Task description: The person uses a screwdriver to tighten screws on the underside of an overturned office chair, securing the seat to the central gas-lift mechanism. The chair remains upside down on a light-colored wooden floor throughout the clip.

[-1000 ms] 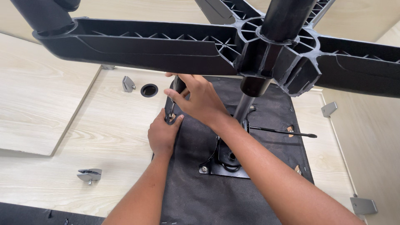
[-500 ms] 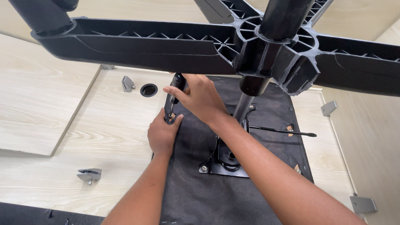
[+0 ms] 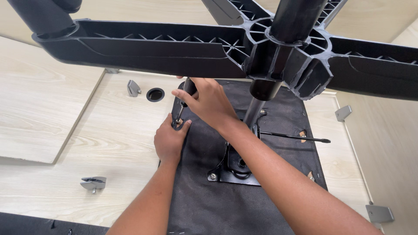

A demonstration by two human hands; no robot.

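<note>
Screwdriver (image 3: pixel 186 93) is gripped upright by the right hand (image 3: pixel 209 102), its tip at the seat underside's (image 3: pixel 226 204) corner, where left hand (image 3: pixel 170 139) fingers are pinched around the screw point.

No packages, labels, signs or screens anywhere in view.
</note>
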